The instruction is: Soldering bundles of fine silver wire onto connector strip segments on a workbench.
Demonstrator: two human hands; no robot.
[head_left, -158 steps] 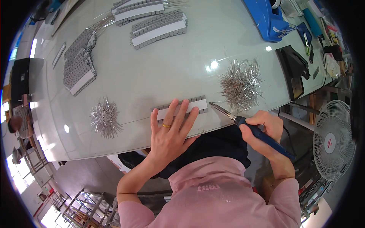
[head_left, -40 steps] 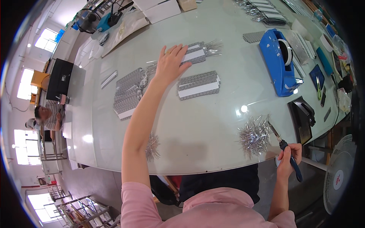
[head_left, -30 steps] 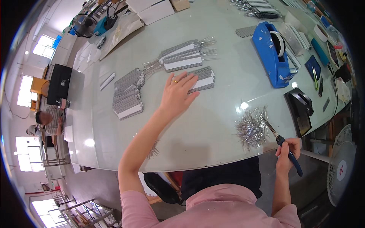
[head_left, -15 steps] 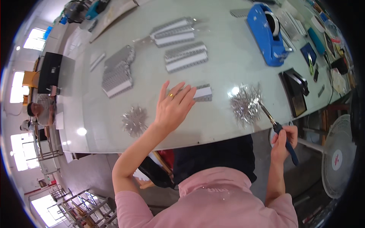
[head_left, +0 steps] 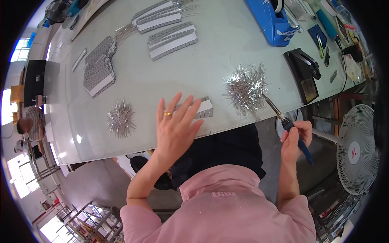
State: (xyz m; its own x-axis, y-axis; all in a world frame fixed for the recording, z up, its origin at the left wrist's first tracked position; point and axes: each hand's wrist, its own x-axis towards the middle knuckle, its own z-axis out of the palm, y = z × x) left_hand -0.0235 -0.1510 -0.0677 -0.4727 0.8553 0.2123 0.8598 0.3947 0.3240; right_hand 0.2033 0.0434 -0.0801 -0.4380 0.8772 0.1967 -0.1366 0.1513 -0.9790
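My left hand [head_left: 176,127] is spread, palm down, over the left end of a short grey segmented strip [head_left: 206,107] with a white band. Its fingers are apart and hold nothing; whether they touch the strip I cannot tell. In my right hand [head_left: 295,141] is a soldering iron [head_left: 276,110], gripped by its dark blue handle. The metal tip points up and left, at the right edge of a large pile of thin silver wire pieces [head_left: 243,91]. A smaller pile of the same wire [head_left: 120,118] lies to the left of my left hand.
Grey segmented blocks [head_left: 172,40] and a stack of more strips [head_left: 99,69] lie farther back on the pale table [head_left: 162,77]. Right of the large wire pile are a black stand [head_left: 302,75] and a blue tape dispenser [head_left: 269,22]. A white fan [head_left: 358,150] stands at the right.
The view has shifted, so the table's things appear higher and farther left. My left fingers have spread apart over the strip. The soldering iron is still in my right hand, near the large wire pile.
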